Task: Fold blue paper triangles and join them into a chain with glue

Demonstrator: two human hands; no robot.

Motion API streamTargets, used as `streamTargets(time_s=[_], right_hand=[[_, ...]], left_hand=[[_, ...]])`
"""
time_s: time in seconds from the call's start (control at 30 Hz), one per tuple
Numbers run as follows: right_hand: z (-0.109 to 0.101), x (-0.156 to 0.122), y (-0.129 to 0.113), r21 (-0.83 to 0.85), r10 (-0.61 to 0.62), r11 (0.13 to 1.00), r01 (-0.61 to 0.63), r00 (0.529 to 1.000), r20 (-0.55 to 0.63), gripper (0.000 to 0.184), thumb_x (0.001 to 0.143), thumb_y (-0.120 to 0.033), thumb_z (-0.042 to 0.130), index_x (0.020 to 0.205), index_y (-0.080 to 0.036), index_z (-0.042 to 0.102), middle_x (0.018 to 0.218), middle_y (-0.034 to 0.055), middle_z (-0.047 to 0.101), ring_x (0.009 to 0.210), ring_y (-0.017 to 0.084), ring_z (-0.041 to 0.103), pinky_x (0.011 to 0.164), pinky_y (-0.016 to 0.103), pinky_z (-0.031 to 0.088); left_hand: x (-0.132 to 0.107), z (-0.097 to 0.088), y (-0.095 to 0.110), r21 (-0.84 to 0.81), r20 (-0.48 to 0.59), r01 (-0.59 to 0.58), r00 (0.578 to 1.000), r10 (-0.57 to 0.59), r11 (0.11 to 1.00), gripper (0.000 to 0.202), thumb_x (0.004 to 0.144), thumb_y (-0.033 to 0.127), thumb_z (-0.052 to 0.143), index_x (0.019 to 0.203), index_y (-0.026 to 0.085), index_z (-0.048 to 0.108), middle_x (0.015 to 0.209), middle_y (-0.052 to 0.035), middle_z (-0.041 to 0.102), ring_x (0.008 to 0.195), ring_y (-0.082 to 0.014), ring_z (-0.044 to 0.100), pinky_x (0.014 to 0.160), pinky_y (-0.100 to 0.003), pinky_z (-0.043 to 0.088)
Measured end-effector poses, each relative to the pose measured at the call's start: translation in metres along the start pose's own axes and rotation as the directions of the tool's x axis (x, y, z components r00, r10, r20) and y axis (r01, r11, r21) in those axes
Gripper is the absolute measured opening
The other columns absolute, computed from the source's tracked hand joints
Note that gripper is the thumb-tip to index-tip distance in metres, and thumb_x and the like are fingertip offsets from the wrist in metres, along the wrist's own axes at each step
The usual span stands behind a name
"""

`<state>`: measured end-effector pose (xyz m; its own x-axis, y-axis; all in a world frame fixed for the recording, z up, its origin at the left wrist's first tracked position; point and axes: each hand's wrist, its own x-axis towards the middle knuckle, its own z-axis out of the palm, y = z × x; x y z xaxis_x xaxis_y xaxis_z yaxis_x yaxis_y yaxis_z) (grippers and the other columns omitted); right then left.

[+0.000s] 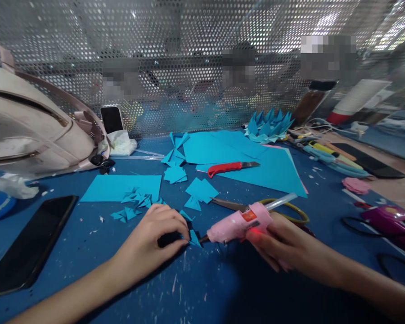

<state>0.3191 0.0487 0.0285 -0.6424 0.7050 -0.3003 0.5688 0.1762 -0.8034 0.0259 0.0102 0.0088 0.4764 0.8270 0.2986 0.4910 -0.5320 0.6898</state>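
Between the thumb and fingers of my left hand (155, 231) is a small folded blue paper piece (195, 238). My right hand (286, 243) grips a pink hot glue gun (236, 224) with a clear glue stick out of its back. The gun's dark nozzle points left and meets, or nearly meets, the paper piece. A pile of small folded blue pieces (138, 199) lies beyond my left hand. Scissors (231, 204) with yellow-green handles rest behind the glue gun, partly hidden by it. Square blue paper cuts (202, 190) lie just past them.
A red-handled knife (229, 167) lies on large blue paper sheets (216, 146). Behind stands a spiky blue paper construction (269, 126). Left are a black phone (33, 243) and a pale backpack (33, 121); at right, a purple device (388, 222) with a black cord. A perforated metal panel (189, 99) closes the back.
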Motion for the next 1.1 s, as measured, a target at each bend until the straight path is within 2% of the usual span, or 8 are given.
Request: streamTargets(time_s=[0.17,0.4,0.63,0.87,1.1], right_hand=[[-0.001,0.0,0.001,0.033,-0.033,0.999,0.034,0.999,-0.035,0.055,0.094,-0.067,0.04,0.075,-0.017,0.055,0.051,-0.0004,0.055,0.042,0.008,0.047,0.038,0.017,0.035],[-0.003,-0.002,0.006,0.096,-0.027,0.995,0.028,1.0,-0.013,0.046,0.097,-0.06,0.043,0.087,-0.017,0.057,0.054,-0.0016,0.058,0.044,0.007,0.047,0.04,0.015,0.036],[-0.003,-0.002,0.007,0.129,-0.063,0.99,0.063,0.998,-0.009,0.049,0.095,-0.061,0.044,0.087,-0.016,0.059,0.052,-0.0022,0.056,0.042,0.006,0.046,0.039,0.015,0.035],[-0.001,-0.002,0.009,0.128,-0.046,0.991,0.05,0.999,-0.028,0.047,0.095,-0.06,0.045,0.087,-0.016,0.058,0.052,-0.003,0.054,0.042,0.007,0.044,0.039,0.016,0.033],[0.001,-0.003,0.009,0.133,-0.017,0.991,0.022,0.999,-0.038,0.053,0.094,-0.067,0.04,0.08,-0.017,0.054,0.053,-0.0018,0.056,0.043,0.007,0.043,0.039,0.017,0.033]], left_hand=[[0.0,0.0,0.003,-0.01,-0.023,0.005,1.0,-0.005,1.0,0.018,0.086,0.006,0.066,0.086,0.024,0.065,0.091,0.0056,0.069,0.088,-0.0135,0.062,0.086,-0.034,0.035],[0.001,0.0,0.005,0.029,-0.062,-0.018,0.998,0.02,0.999,0.016,0.088,0.008,0.065,0.086,0.024,0.064,0.09,0.0051,0.068,0.086,-0.0135,0.062,0.084,-0.035,0.035],[0.0,0.001,0.002,0.042,-0.072,-0.014,0.997,0.017,0.999,0.016,0.088,0.009,0.064,0.087,0.025,0.064,0.09,0.0057,0.068,0.087,-0.0138,0.062,0.084,-0.034,0.035],[-0.001,0.001,0.002,0.039,-0.081,-0.006,0.997,0.01,0.999,0.014,0.089,0.01,0.063,0.088,0.025,0.064,0.091,0.0043,0.068,0.088,-0.0154,0.061,0.083,-0.035,0.035],[0.0,0.0,0.006,0.023,-0.098,0.003,0.995,-0.001,1.0,0.017,0.088,0.008,0.064,0.087,0.024,0.064,0.091,0.0047,0.068,0.088,-0.015,0.061,0.083,-0.035,0.035]])
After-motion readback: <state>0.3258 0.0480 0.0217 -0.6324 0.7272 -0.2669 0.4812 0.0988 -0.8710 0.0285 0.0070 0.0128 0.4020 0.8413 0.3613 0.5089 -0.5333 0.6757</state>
